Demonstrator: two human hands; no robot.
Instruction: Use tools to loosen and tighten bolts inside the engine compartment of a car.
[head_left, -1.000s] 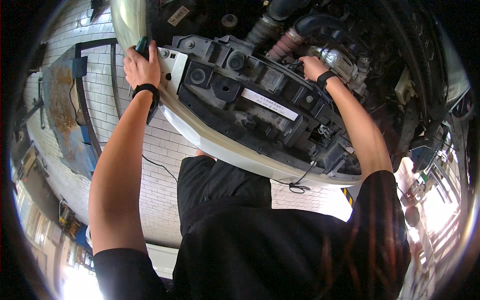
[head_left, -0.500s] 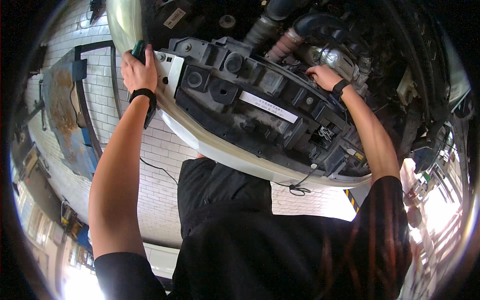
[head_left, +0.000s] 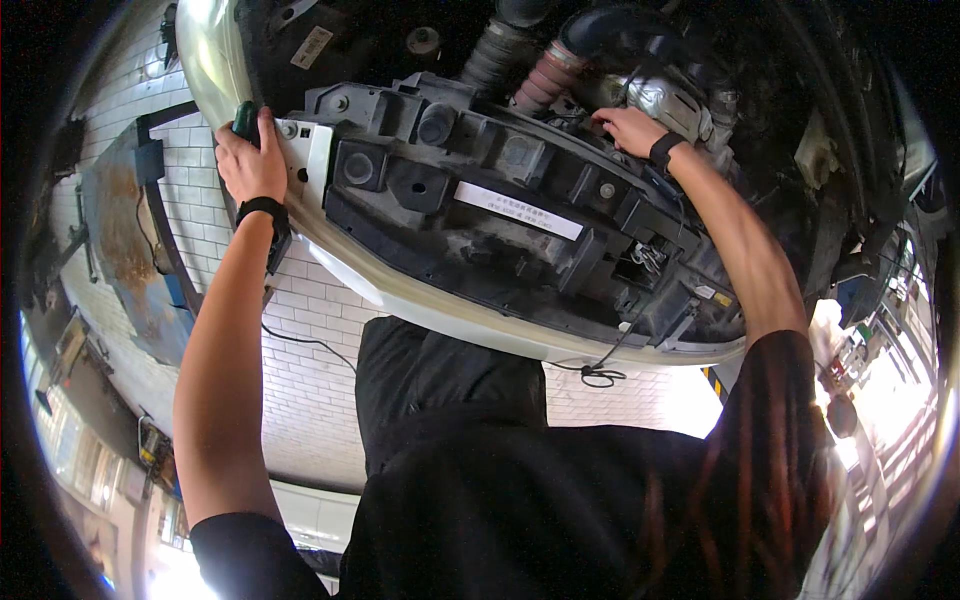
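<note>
At the bumper's (head_left: 420, 300) left end, left hand (head_left: 250, 165) grips a green tool (head_left: 245, 120). Right hand (head_left: 625, 128) reaches among hoses (head_left: 545, 75), fingers' state unclear; white rectangular label (head_left: 518, 211) lies between.

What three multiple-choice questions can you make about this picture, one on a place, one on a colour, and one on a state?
1. Where is the right hand?
A. deep among the hoses and parts behind the black front panel
B. on the tiled floor
C. on the left wrist

2. What colour is the long label on the black front panel?
A. red
B. white
C. green

3. How is the left hand?
A. open and flat
B. hanging free
C. closed around a green-handled tool

Answers: 1 A, the hand reaches past the panel beside the hoses; 2 B, the strip is plainly white; 3 C, the fingers wrap the dark green handle.
</note>
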